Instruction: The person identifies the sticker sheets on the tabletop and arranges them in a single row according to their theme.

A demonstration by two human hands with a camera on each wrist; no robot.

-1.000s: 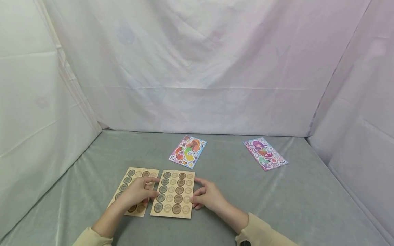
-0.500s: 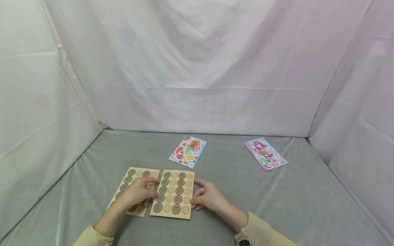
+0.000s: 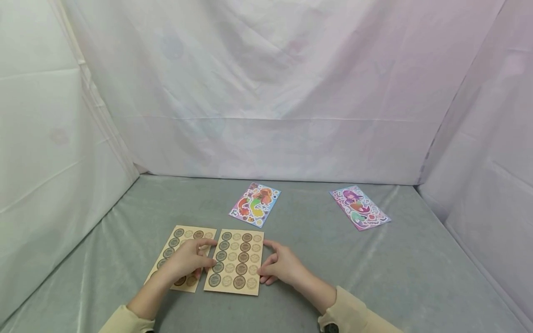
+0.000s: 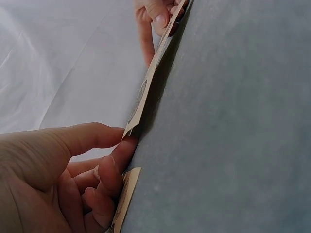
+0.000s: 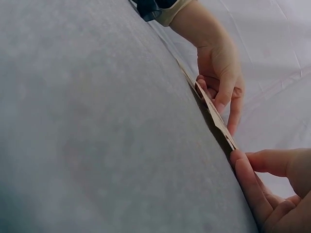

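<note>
A tan sticker sheet (image 3: 236, 262) with rows of round brown and pale seals lies between my hands. My left hand (image 3: 187, 259) pinches its left edge, thumb above and a finger beneath in the left wrist view. On the opposite edge, my right hand (image 3: 285, 266) pinches it too. Both wrist views show the sheet (image 4: 148, 92) raised slightly off the cloth, its edge (image 5: 214, 114) appearing layered. A second tan sticker sheet (image 3: 176, 240) with similar seals lies flat at the left, partly hidden under my left hand.
Farther back on the grey cloth (image 3: 300, 208) lie two colourful mermaid sticker sheets, one at the centre (image 3: 255, 206) and one at the right (image 3: 360, 208). White curtains (image 3: 266, 92) enclose the back and both sides.
Both hands keep their hold on the sheet's edges. Only a very slight shift of the whole view is visible.
</note>
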